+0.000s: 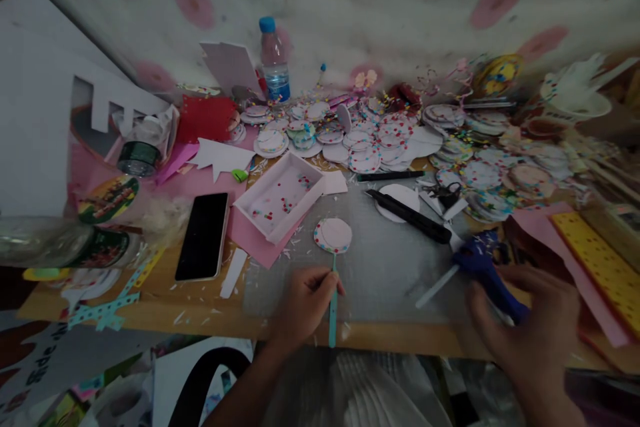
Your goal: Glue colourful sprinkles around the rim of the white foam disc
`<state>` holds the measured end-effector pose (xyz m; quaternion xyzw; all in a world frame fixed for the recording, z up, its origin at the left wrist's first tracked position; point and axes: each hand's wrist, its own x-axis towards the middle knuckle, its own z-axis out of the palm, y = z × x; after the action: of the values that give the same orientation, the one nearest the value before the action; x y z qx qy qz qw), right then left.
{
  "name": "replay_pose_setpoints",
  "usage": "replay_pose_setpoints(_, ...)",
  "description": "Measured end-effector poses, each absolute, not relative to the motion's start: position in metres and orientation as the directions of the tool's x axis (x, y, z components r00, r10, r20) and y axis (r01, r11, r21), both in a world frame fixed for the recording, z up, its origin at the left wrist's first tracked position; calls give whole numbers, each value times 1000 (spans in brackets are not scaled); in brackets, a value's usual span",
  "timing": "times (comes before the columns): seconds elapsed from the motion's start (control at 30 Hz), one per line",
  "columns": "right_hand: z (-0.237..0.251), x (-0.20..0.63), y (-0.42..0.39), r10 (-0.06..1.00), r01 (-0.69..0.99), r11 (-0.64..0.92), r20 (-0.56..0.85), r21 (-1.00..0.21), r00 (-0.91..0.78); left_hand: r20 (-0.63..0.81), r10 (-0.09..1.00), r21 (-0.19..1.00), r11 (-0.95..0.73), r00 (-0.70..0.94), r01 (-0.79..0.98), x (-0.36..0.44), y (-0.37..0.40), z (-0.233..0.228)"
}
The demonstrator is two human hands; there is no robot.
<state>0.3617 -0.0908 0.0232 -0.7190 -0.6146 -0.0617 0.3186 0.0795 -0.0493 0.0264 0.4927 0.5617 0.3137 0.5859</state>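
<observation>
The whole lower view is filled by a wooden table (165,307), w/ a grey mat (390,267) laid on its middle part. Behind it, a white cloth with pink spots (350,7) is seen as backdrop. A wide heap of round confetti-printed paper discs (400,137) is spread along the far side of the table, from centre to right. At the right edge a yellow dotted sheet (600,260) is placed on pink paper. A black phone (203,235) is laid screen-up left of centre, and just beside it a shallow white box (280,195) w/ some confetti inside is set on a pink sheet. A water bottle with blue cap (274,60) is stood upright at the back. A black pen-like tool (407,215) is laid on the mat.

The blue glue gun (493,273) is grasped by the right hand (530,327) at the mat's right edge; the nozzle is pointed left, approx. toward the mat. The hand is blurred, so the finger positions cannot be told exactly.

The left hand (305,300) is closed around a thin teal stick (333,307), pinched near its middle. At the stick's top a round confetti disc (333,235) is attached, resting flat on the mat, near the box.
</observation>
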Motion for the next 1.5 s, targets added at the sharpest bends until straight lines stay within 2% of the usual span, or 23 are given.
replay_pose_setpoints(0.07, 31, 330, -93, 835, 886, 275, 549, -373, -29, -413, 898, 908, 394, 149, 140, 91, -52, 30)
replay_pose_setpoints(0.1, 33, 313, -93, 857, 840, 374, 493, -394, -151, -431, 890, 901, 416, 146, 122, 97, -53, 31)
replay_pose_setpoints(0.17, 35, 285, -90, 847, 733, 522, 369, -437, -383, -410, 901, 911, 396, 139, 117, 108, -56, 32)
replay_pose_setpoints(0.27, 34, 261, -81, 759, 627, 650, 399, -429, -514, -314, 943, 941, 295, 107, 164, 117, -59, 32)
replay_pose_setpoints(0.37, 30, 257, -75, 759, 625, 648, 434, -435, -485, -280, 954, 937, 249, 104, 244, 118, -59, 31)
replay_pose_setpoints(0.43, 25, 258, -74, 778, 614, 626, 438, -480, -451, -278, 953, 920, 229, 118, 318, 117, -57, 32)
replay_pose_setpoints(0.53, 15, 258, -75, 834, 548, 552, 407, -629, -373, -253, 956, 894, 173, 148, 412, 117, -56, 34)
replay_pose_setpoints(0.63, 5, 254, -70, 889, 465, 457, 403, -758, -217, -121, 965, 864, -14, 233, 504, 114, -58, 34)
replay_pose_setpoints(0.7, -1, 249, -63, 898, 441, 423, 430, -792, -91, 24, 948, 776, -218, 317, 593, 110, -61, 32)
replay_pose_setpoints(0.77, -5, 245, -56, 892, 413, 398, 451, -819, 35, 141, 906, 630, -393, 399, 670, 105, -64, 29)
replay_pose_setpoints(0.83, -8, 241, -50, 882, 370, 376, 450, -850, 138, 201, 861, 511, -498, 466, 700, 99, -65, 25)
replay_pose_setpoints(0.9, -10, 238, -46, 883, 331, 356, 431, -874, 186, 219, 830, 442, -554, 514, 706, 93, -64, 20)
replay_pose_setpoints(1.1, -14, 240, -44, 907, 268, 312, 370, -911, 202, 100, 832, 348, -543, 545, 765, 72, -44, 14)
replay_pose_setpoints(1.2, -15, 241, -45, 918, 256, 302, 353, -918, 180, 45, 780, 337, -600, 625, 725, 58, -36, 16)
replay_pose_setpoints(1.3, -15, 241, -45, 929, 246, 308, 346, -919, 129, 21, 724, 330, -656, 690, 679, 46, -35, 16)
replay_pose_setpoints(1.5, -14, 244, -49, 937, 242, 344, 349, -907, -23, -9, 691, 316, -684, 723, 658, 41, -38, 11)
